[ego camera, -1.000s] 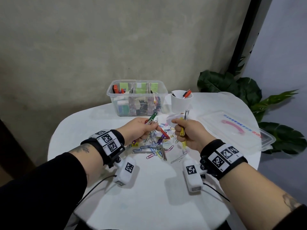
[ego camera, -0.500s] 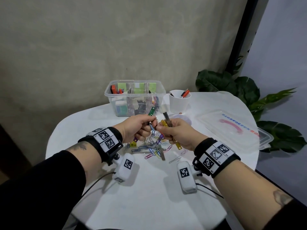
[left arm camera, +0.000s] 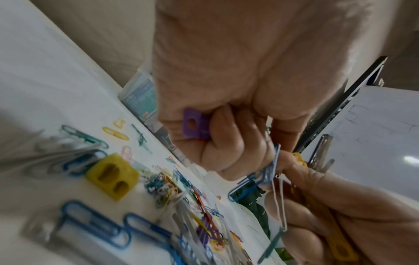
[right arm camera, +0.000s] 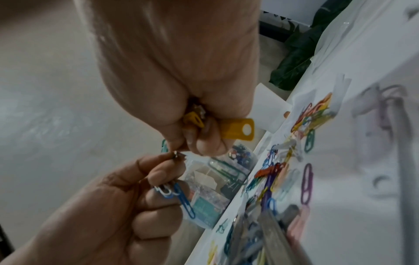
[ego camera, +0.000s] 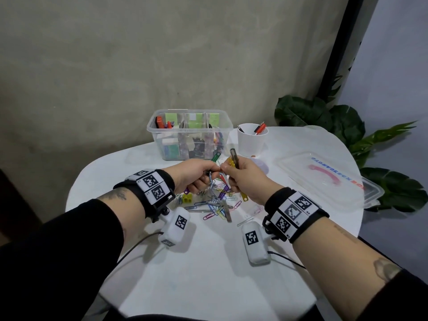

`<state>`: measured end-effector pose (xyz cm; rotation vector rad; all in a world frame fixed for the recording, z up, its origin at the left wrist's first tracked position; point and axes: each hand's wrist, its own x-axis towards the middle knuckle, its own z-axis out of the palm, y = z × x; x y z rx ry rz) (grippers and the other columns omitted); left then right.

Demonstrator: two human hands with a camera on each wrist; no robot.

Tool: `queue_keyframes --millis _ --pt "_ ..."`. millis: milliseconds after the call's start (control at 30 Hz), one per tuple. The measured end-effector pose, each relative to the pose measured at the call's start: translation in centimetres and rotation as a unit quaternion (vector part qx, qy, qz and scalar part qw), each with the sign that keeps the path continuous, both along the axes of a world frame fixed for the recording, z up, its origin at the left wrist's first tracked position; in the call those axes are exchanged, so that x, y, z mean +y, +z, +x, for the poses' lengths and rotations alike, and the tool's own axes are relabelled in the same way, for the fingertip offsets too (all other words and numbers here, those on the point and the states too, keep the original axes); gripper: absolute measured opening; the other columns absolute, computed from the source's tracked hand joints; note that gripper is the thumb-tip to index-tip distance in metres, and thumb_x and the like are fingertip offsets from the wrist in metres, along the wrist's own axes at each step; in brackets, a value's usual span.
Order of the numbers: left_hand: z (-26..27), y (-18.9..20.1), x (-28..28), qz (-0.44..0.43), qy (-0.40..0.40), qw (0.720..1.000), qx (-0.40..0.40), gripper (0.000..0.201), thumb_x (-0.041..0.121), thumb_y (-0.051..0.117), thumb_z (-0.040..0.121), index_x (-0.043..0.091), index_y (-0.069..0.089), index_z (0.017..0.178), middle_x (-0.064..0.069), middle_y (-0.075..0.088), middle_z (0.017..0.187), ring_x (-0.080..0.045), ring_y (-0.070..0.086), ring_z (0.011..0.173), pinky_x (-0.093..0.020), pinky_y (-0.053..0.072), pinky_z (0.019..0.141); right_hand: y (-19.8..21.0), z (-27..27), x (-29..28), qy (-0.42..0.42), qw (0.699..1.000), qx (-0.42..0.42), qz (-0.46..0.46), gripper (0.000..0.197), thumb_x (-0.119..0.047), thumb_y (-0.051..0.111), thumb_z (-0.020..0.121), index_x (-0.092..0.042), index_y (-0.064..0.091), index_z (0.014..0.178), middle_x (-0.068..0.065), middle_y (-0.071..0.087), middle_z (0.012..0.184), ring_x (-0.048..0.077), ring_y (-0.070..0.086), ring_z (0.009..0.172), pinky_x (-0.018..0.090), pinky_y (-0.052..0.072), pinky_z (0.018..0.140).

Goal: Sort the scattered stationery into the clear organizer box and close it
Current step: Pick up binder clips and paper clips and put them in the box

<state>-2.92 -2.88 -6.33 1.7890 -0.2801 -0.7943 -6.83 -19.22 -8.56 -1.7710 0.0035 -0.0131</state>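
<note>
My left hand (ego camera: 196,174) grips paper clips (left arm camera: 267,172); my right hand (ego camera: 245,179) grips a yellow cutter (right arm camera: 235,129) above the table (ego camera: 208,262)

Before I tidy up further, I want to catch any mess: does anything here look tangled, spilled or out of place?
Yes. Coloured paper clips lie in a scattered heap on the table, and a snagged bunch dangles between the left hand and right hand. The organizer box stands open, its lid lying apart.
</note>
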Motion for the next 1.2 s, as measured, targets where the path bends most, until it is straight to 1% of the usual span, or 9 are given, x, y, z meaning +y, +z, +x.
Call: queue_keyframes --millis 200,300,433,633,733,833,933,1000,1200 --pt "0.9 0.3 0.2 -0.026 0.059 0.997 -0.039 0.030 0.030 0.046 0.098 0.019 0.048 0.069 0.006 0.024 0.057 -0.009 0.016 0.045 -0.016 0.011 0.039 0.3 0.1 -0.2 0.035 0.999 0.024 -0.003 0.014 -0.013 0.051 0.101 -0.011 0.057 0.113 0.017 0.057 0.078 0.011 0.037 0.044 0.022 0.035 0.041" --pt "1.1 0.1 0.4 -0.034 0.081 0.996 -0.024 0.031 0.031 0.047 0.096 0.021 0.046 0.067 0.007 0.023 0.056 -0.009 0.014 0.044 -0.015 0.009 0.039 0.1 -0.1 0.0 0.029 0.999 0.034 0.023 0.024 -0.003 0.049 0.099 -0.019 0.063 0.110 0.007 0.060 0.075 0.011 0.038 0.050 0.021 0.035 0.044" --pt "0.7 -0.7 0.3 0.026 0.037 0.999 0.028 0.035 0.032 0.045 0.096 0.021 0.043 0.063 0.008 0.021 0.053 -0.007 0.013 0.040 -0.017 0.006 0.040 0.3 0.2 0.0 -0.019 0.993 0.006 0.113 0.021 0.007 0.047 0.097 -0.005 0.057 0.110 0.009 0.058 0.070 0.008 0.035 0.041 0.020 0.027 0.040" --pt "0.2 -1.3 -0.3 0.061 0.060 0.996 -0.011 0.036 0.036 0.048 0.095 0.018 0.050 0.065 0.007 0.024 0.051 -0.009 0.017 0.039 -0.017 0.011 0.040 1.2 -0.1 -0.3 0.004 0.975 0.027 0.223 0.012 -0.002 0.045 0.102 -0.003 0.051 0.112 0.008 0.053 0.067 0.009 0.031 0.043 0.018 0.025 0.039" --pt "0.7 -1.2 0.4 0.104 0.086 0.987 -0.083 0.030 0.038 0.061 0.090 0.012 0.072 0.083 0.003 0.026 0.053 -0.013 0.021 0.039 -0.019 0.016 0.041 1.1 -0.5 -0.7 0.003 0.976 0.039 0.213 0.013 -0.003 0.045 0.102 -0.001 0.051 0.113 0.010 0.059 0.069 0.008 0.033 0.043 0.018 0.027 0.039" --pt "1.2 -1.1 0.8 0.106 0.113 0.978 -0.138 0.040 0.047 0.072 0.080 0.010 0.071 0.094 0.000 0.026 0.057 -0.016 0.023 0.044 -0.021 0.020 0.043 0.9 -0.7 -1.0 -0.005 0.981 0.044 0.189 0.009 -0.005 0.046 0.102 -0.001 0.051 0.109 0.018 0.065 0.079 0.009 0.032 0.042 0.019 0.028 0.039" --pt "0.6 -0.9 0.5 0.051 0.122 0.980 -0.148 0.054 0.064 0.069 0.076 0.011 0.066 0.086 0.001 0.026 0.057 -0.015 0.023 0.046 -0.022 0.020 0.043 0.8 -0.9 -1.1 -0.005 0.983 0.040 0.182 0.005 -0.007 0.049 0.101 -0.003 0.052 0.102 0.019 0.065 0.084 0.010 0.030 0.043 0.020 0.027 0.039" --pt "-0.3 -0.9 0.1 0.026 0.075 0.990 -0.115 0.059 0.069 0.067 0.072 0.010 0.066 0.083 0.001 0.024 0.056 -0.014 0.019 0.046 -0.022 0.017 0.042 0.8 -0.9 -1.0 -0.002 0.980 0.034 0.197 0.004 -0.007 0.050 0.101 -0.003 0.053 0.100 0.016 0.054 0.079 0.008 0.030 0.042 0.019 0.027 0.038" --pt "-1.7 -1.6 -0.7 -0.024 0.035 0.998 -0.056 0.036 0.035 0.073 0.084 0.009 0.064 0.106 0.002 0.020 0.052 -0.011 0.015 0.041 -0.016 0.015 0.038 1.3 -1.1 -0.6 -0.023 0.976 0.018 0.214 0.006 -0.008 0.053 0.100 -0.002 0.054 0.099 0.017 0.070 0.083 0.009 0.030 0.042 0.019 0.027 0.038"
